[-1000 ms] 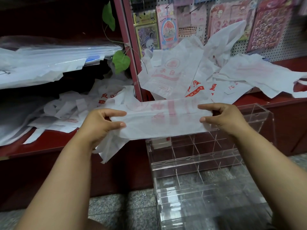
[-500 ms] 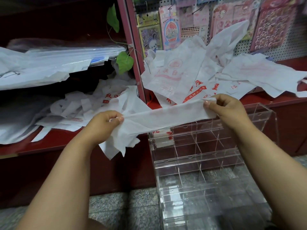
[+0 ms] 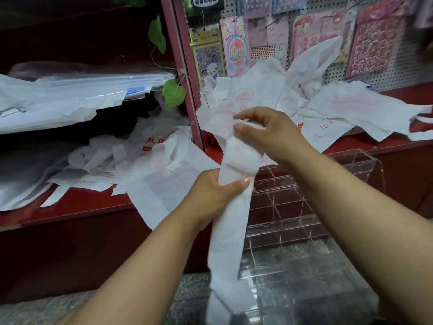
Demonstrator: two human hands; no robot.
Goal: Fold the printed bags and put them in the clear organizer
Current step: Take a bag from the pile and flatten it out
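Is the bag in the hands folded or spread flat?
Folded: the bag is a narrow strip, hanging between the right hand and left hand.

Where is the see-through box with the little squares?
In the head view, the clear organizer stands low on the right, against the red shelf, behind the right arm.

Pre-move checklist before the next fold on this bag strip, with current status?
1. Left hand grips the folded bag strip mid-length: ok.
2. Right hand pinches the strip's top end: ok.
3. Strip narrow enough to fold shorter: ok, it is one long band.
4. Tail under control: not ok, the lower part hangs loose below the left hand.
5. Clear organizer within reach with free compartments: ok, it stands just behind the strip and the compartments in view look empty.
6. Strip free of the bag pile on the shelf: cannot tell, the right hand overlaps the pile.
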